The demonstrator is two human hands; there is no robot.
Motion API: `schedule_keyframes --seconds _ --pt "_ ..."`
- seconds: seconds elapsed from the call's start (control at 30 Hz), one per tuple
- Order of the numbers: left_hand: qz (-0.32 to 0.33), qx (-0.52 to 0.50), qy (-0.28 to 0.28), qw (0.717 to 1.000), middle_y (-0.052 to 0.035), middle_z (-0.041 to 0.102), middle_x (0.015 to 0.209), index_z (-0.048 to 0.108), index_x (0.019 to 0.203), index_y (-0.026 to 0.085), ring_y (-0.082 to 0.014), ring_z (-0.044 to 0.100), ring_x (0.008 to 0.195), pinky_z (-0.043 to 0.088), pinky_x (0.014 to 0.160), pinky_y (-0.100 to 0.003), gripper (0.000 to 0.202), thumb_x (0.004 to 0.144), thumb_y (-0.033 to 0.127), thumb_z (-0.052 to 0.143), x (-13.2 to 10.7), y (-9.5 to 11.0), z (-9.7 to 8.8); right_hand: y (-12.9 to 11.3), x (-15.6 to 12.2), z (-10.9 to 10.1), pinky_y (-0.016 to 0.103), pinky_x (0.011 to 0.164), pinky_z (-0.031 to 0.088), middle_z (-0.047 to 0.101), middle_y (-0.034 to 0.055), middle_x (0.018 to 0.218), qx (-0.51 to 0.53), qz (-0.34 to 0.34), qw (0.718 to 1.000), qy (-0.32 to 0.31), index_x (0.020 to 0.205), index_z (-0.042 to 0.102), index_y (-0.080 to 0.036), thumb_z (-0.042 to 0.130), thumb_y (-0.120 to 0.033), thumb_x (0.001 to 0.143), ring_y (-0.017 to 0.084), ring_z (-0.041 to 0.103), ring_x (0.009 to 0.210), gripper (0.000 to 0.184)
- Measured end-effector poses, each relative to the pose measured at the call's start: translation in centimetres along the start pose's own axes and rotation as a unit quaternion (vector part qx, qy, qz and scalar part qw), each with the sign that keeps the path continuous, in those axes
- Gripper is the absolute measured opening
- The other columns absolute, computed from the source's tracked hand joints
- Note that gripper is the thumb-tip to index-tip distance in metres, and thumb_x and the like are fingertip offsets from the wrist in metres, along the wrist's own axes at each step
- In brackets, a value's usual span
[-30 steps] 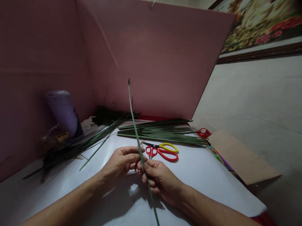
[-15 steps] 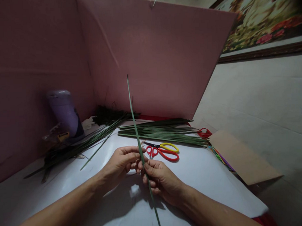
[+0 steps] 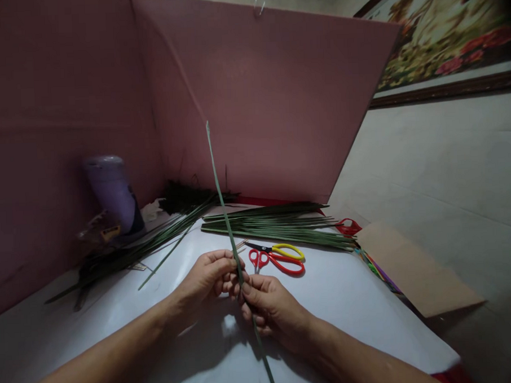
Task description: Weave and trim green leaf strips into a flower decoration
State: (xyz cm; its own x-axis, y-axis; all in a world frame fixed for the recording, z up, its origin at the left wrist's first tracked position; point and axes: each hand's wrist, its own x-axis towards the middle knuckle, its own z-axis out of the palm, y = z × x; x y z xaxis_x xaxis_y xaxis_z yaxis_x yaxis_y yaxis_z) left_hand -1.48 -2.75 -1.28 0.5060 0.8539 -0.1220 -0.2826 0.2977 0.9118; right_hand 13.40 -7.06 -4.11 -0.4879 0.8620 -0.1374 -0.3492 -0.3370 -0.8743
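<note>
Fingers of the left hand (image 3: 208, 278) and right hand (image 3: 271, 306) pinched one long green leaf strip (image 3: 222, 204) between them. Its upper end rose above both hands, tilted slightly left; its lower end ran under the right wrist.

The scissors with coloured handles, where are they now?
In the head view, the scissors lie on the white table, just beyond the right hand and before the green strips.

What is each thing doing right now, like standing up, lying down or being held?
leaf strip, held nearly upright, pinched by both hands.
left hand, shut on the leaf strip.
right hand, shut on the leaf strip.
scissors, lying flat, untouched.
bundle of strips, lying flat behind the scissors.
purple bottle, standing upright.
pink board, standing, folded at a corner.
</note>
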Motion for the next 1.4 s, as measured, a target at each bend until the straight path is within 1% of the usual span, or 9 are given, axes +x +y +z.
schedule_keyframes --seconds 0.1,0.23,0.4,0.63,0.7,0.93,1.07,1.27,1.4 --pt "0.009 0.026 0.005 1.000 -0.0015 0.059 0.057 0.056 0.067 0.012 -0.0080 0.049 0.042 0.041 0.043 -0.021 0.012 0.070 0.021 0.063 0.1 -0.2 0.0 0.5 0.1 0.4 0.016 0.032 0.015 0.050 -0.0037 0.054 -0.034 -0.020 0.999 0.025 0.084 0.057 -0.015 0.059 -0.045 0.081 0.003 0.026 0.036 0.030" --pt "0.037 0.121 0.024 0.992 0.0008 0.057 0.053 0.056 0.064 0.012 -0.0059 0.048 0.042 0.037 0.042 -0.017 0.010 0.067 0.019 0.063 0.2 -0.5 -0.2 1.3 0.1 1.0 0.017 0.041 0.026 0.051 -0.0032 0.056 -0.109 -0.108 0.984 0.096 0.078 0.057 -0.013 0.068 -0.040 0.074 0.005 0.037 0.044 0.029" --pt "0.029 0.183 0.052 0.981 0.0043 0.049 0.040 0.051 0.056 0.015 -0.0077 0.043 0.033 0.034 0.035 -0.019 0.010 0.058 0.016 0.061 0.1 -0.7 0.3 1.6 -0.3 0.8 0.020 0.048 0.032 0.050 -0.0033 0.056 -0.245 -0.165 0.930 0.218 0.063 0.049 -0.015 0.063 -0.034 0.078 0.008 0.042 0.053 0.027" --pt "-0.003 0.203 0.048 0.978 0.0031 0.050 0.039 0.052 0.057 0.015 -0.0097 0.043 0.030 0.035 0.031 -0.021 0.007 0.059 0.019 0.058 0.2 -0.9 0.5 1.2 -0.7 0.6 0.021 0.054 0.034 0.049 -0.0034 0.060 -0.357 -0.200 0.880 0.242 0.066 0.050 -0.017 0.050 -0.030 0.086 0.010 0.043 0.058 0.024" --pt "-0.011 0.206 0.040 0.978 0.0024 0.051 0.041 0.053 0.057 0.015 -0.0094 0.045 0.031 0.035 0.031 -0.020 0.008 0.061 0.020 0.058 0.2 -0.9 0.4 1.1 -0.7 0.6 0.021 0.053 0.034 0.050 -0.0031 0.059 -0.348 -0.194 0.885 0.241 0.065 0.049 -0.017 0.050 -0.030 0.086 0.010 0.043 0.057 0.024" --pt "-0.014 0.167 0.001 0.986 0.0020 0.054 0.054 0.056 0.063 0.013 -0.0059 0.042 0.036 0.036 0.031 -0.017 0.010 0.069 0.022 0.057 0.2 -0.5 0.2 1.4 0.2 0.0 0.018 0.038 0.030 0.051 -0.0042 0.052 -0.170 -0.130 0.958 0.191 0.073 0.048 -0.017 0.046 -0.036 0.087 0.006 0.038 0.039 0.023" --pt "-0.019 0.163 -0.004 0.986 0.0015 0.055 0.055 0.056 0.064 0.013 -0.0056 0.043 0.036 0.036 0.033 -0.017 0.011 0.071 0.021 0.056 0.2 -0.6 -0.1 1.6 0.2 -0.1 0.017 0.037 0.030 0.049 -0.0052 0.053 -0.189 -0.148 0.949 0.203 0.074 0.048 -0.017 0.047 -0.037 0.087 0.006 0.037 0.039 0.024" --pt "-0.034 0.183 -0.025 0.982 0.0016 0.054 0.047 0.053 0.064 0.014 -0.0079 0.047 0.036 0.037 0.037 -0.019 0.024 0.069 0.033 0.067 0.6 -1.2 -0.5 1.6 -0.5 0.4 0.017 0.046 0.035 0.049 -0.0045 0.056 -0.305 -0.202 0.898 0.244 0.068 0.046 -0.018 0.049 -0.030 0.086 0.007 0.043 0.050 0.022" --pt "-0.025 0.158 -0.003 0.987 0.0024 0.051 0.043 0.049 0.058 0.015 -0.0077 0.043 0.035 0.032 0.032 -0.018 0.032 0.064 0.037 0.071 0.5 -1.4 -0.3 1.5 -0.6 0.6 0.018 0.040 0.036 0.049 -0.0053 0.054 -0.301 -0.172 0.909 0.231 0.068 0.043 -0.018 0.046 -0.034 0.088 0.007 0.042 0.042 0.025"
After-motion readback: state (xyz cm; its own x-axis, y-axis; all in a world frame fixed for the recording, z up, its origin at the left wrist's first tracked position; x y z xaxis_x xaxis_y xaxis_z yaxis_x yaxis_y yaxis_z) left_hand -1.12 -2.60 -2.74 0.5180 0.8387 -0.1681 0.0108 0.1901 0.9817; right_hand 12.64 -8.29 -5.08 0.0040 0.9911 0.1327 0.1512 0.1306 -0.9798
